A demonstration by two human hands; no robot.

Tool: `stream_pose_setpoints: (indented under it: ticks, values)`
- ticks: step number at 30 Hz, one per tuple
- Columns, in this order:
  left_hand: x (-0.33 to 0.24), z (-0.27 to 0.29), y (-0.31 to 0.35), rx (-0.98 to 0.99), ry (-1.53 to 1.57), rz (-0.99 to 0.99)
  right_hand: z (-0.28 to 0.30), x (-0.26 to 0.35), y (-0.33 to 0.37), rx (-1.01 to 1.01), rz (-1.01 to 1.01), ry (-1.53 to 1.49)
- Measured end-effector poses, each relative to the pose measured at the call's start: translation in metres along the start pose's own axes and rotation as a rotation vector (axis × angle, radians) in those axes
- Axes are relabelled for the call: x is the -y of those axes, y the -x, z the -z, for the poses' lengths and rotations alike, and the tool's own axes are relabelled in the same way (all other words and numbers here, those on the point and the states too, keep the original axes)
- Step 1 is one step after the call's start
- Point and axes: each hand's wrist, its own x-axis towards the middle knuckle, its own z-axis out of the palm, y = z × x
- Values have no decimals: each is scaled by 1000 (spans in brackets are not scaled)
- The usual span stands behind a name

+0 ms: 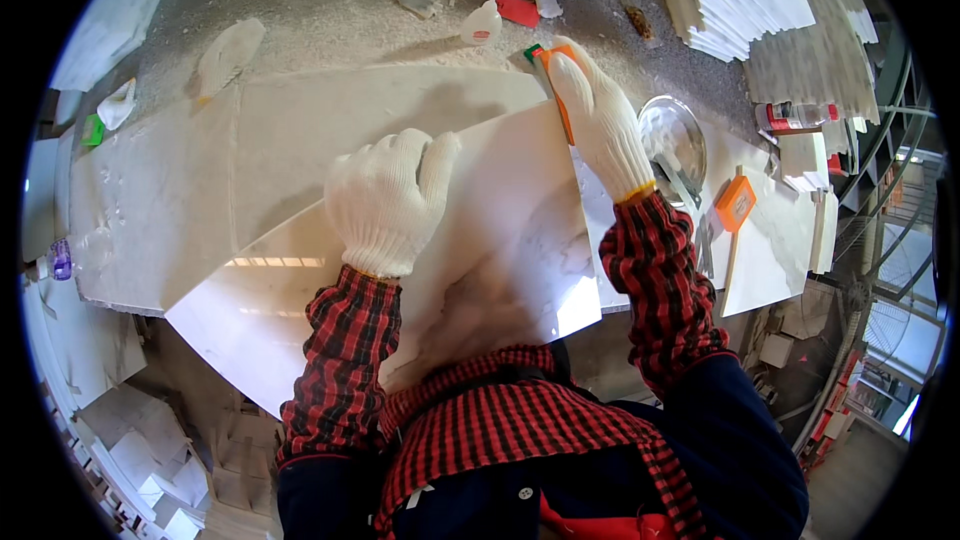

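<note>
A glossy white marble tile (500, 240) with grey-brown veining lies aslant in front of me, its near side close to my body. My left hand (385, 200), in a white knitted glove, is curled over the tile's far edge, with the thumb apart from the bent fingers. At the tile's far right corner, my gloved right hand (598, 120) grips an orange block with a green end (560, 80). That block stands against the tile's edge. The fingertips of both hands are partly hidden.
Beyond the tile are a white squeeze bottle (482, 24) and a red card (517, 9) on the dusty surface. To the right lie a round metal dish (672, 135), another orange block (736, 203) and stacked pale strips (750, 10). A pale slab (160, 190) extends left.
</note>
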Motion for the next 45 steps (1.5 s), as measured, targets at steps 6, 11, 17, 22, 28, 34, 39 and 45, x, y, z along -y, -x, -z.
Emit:
stream_pose_setpoints:
  ticks: [6,11,17,22,28,34,39,45]
  values:
    - [-2,2,3,-9,-47,-42,-2,-20,48,-135,30,5]
    - [-5,5,2,27,5,11,4,7,13,-53,-5,-16]
    - [-4,1,4,-11,35,17,0,-7,28,-85,10,-34]
    - [-1,5,1,-4,-10,8,2,-11,33,-67,17,-71]
    - [-6,8,2,15,-3,21,-10,-19,7,-120,27,-101]
    - [-8,5,2,-32,19,-3,13,-29,-17,-186,-173,-585]
    - [-8,9,4,-23,-18,29,21,-41,29,-78,-175,-415]
    - [-4,8,6,-49,-69,-10,-5,-36,53,-115,10,-302]
